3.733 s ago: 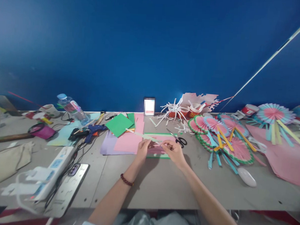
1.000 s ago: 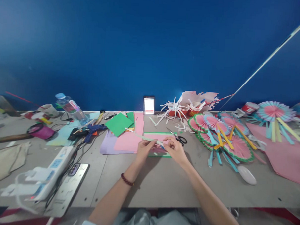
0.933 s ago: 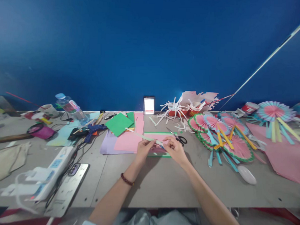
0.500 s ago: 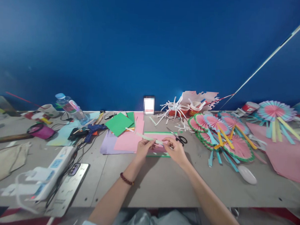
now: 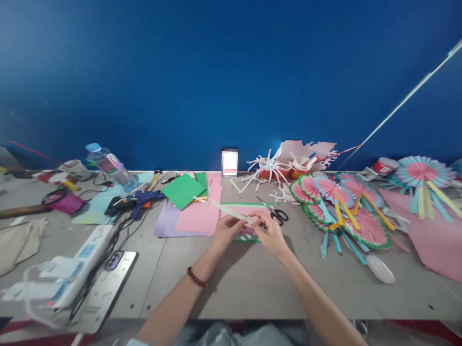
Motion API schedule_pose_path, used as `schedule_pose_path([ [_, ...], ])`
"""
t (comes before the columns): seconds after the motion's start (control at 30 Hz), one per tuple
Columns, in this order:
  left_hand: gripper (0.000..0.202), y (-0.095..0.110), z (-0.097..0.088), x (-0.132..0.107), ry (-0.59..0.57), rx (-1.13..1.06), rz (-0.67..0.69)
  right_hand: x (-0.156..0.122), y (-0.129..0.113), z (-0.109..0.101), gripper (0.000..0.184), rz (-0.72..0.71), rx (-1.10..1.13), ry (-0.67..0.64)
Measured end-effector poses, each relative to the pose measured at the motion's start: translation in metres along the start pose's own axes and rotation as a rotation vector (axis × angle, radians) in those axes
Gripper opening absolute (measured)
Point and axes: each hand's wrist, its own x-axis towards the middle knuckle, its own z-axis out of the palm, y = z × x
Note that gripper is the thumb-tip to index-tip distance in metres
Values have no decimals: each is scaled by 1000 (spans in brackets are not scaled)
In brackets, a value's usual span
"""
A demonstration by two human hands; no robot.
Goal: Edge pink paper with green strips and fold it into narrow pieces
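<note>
My left hand (image 5: pixel 227 230) and my right hand (image 5: pixel 268 232) meet over a pink sheet with a green border (image 5: pixel 240 209) on the grey table (image 5: pixel 249 286). Both hands pinch a thin pale green paper strip (image 5: pixel 226 211), whose free end sticks up and to the left. The fingers of each hand are closed on the strip. Black-handled scissors (image 5: pixel 277 214) lie just beyond my right hand. A stack of pink and lilac sheets (image 5: pixel 198 218) lies to the left of my left hand.
Green squares (image 5: pixel 183 191) sit behind the pink stack. Pleated paper fans (image 5: pixel 342 208) cover the right side, and a large pink sheet (image 5: pixel 440 243) lies far right. A glue gun (image 5: pixel 132 203), bottle (image 5: pixel 111 166), power strip (image 5: pixel 84 258) and phone (image 5: pixel 114 262) crowd the left. Cups with paper strips (image 5: pixel 280 170) stand at the back.
My two hands have drawn closer together and slightly toward me, and the strip's free end now tilts up higher to the left. Everything else on the table stays put.
</note>
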Motion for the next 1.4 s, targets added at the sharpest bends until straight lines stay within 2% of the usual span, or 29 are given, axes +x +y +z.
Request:
schedule_pose_path([
  [0.23,31,-7,-4,3,62,61,4,-1,1,4,28,-36,-7,-12],
  [0.53,30,0,-8,4,-63,77,2,-2,1,4,26,8,-13,40],
  [0.97,32,-7,-10,8,-78,124,82,-2,-5,2,22,-1,53,32],
  [1.4,28,-4,-12,7,-67,260,134,-2,-5,0,21,-36,35,88],
])
